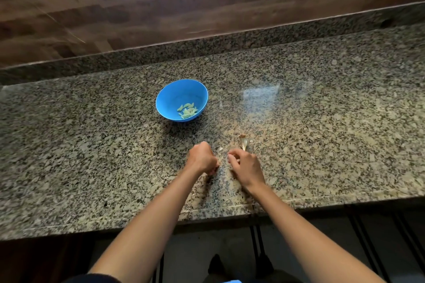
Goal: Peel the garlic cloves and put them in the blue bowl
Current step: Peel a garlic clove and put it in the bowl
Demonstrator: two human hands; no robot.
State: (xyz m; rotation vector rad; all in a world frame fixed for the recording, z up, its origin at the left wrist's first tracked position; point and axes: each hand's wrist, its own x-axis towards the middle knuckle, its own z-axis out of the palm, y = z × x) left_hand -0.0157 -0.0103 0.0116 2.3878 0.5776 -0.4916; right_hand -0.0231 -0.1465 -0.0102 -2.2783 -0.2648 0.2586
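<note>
near the front edge of the counter, left hand and right hand are curled side by side; whether either grips garlic i cannot tell. farther left, the blue bowl holds peeled cloves; garlic skin lies just beyond the right hand.

counter: speckled granite, polished, glossy glare patch right of the blue bowl. Bowl looks like smooth plastic, soft sheen. cloves in it: bare, smooth. skin scrap by my right hand: dry, papery. far wall: wood boards, semi-gloss.
</note>
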